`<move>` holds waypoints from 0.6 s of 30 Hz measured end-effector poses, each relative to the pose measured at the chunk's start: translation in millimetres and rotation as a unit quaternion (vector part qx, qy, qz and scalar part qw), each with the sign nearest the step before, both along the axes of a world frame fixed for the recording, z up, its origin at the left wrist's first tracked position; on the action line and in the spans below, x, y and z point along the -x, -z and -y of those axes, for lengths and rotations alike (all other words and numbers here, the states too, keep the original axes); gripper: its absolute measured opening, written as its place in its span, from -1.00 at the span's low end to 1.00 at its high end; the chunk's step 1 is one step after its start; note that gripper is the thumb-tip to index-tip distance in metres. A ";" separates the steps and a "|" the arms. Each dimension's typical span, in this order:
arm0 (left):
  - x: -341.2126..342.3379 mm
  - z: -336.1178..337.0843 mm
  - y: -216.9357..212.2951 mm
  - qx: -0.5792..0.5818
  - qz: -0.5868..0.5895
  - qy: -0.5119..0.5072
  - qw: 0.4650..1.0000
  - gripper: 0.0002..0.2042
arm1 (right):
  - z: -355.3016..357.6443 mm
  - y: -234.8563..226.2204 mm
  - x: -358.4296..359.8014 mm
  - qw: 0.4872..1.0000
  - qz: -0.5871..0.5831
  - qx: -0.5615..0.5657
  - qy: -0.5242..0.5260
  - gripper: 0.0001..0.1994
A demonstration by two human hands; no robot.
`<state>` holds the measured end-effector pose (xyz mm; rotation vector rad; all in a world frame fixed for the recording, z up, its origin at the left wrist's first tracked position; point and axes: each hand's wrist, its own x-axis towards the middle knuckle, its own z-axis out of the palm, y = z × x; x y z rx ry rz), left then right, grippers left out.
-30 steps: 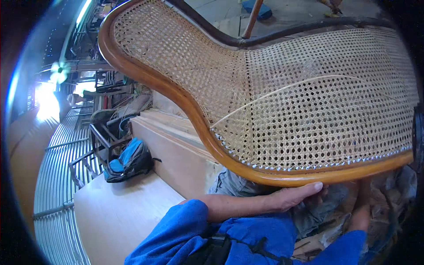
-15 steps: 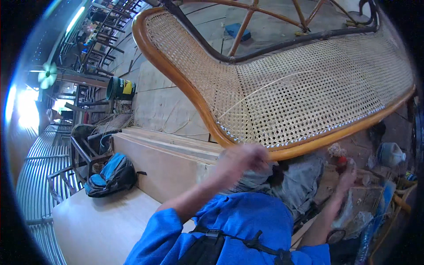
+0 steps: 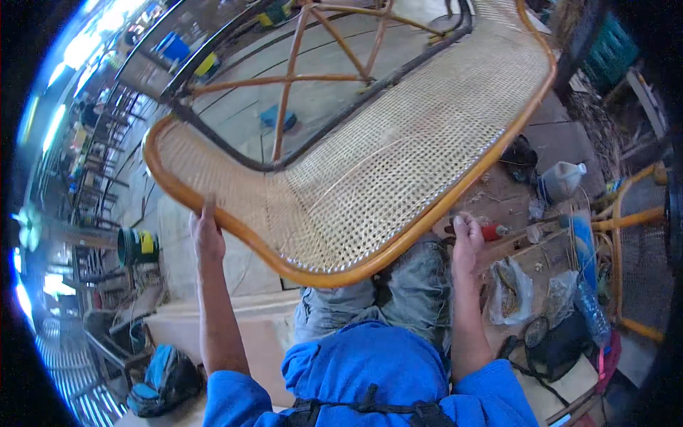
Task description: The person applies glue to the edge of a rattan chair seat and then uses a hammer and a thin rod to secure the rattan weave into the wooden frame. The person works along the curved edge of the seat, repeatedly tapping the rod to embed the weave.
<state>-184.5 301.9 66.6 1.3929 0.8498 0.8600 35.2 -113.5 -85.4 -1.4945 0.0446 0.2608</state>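
A large woven cane seat [image 3: 384,156] with an orange-brown wooden rim lies tilted in front of me, above my knees. My left hand [image 3: 206,235] grips the rim on its left side from below. My right hand [image 3: 466,238] holds the rim at its lower right edge, thumb up. A dark curved bar [image 3: 334,128] and crossed wooden struts [image 3: 306,64] run behind the weave. A red-handled tool [image 3: 492,231] lies on the floor just beside my right hand.
A grey plastic jug [image 3: 562,178], plastic bags [image 3: 512,288] and a black bag [image 3: 555,341] lie on the floor at right, near a yellow metal frame [image 3: 626,213]. A blue backpack [image 3: 163,381] sits lower left by a wooden bench [image 3: 235,327]. Chairs stand far left.
The cane seat has swung away from the camera and now lies lower and flatter. My left hand moved out to its left rim; my right hand took the right rim.
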 end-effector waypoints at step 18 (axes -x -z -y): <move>23.8 28.4 -20.4 -0.038 -0.131 -0.065 0.988 -0.57 | -84.7 -23.6 -31.9 0.980 -0.020 0.008 0.199 -0.55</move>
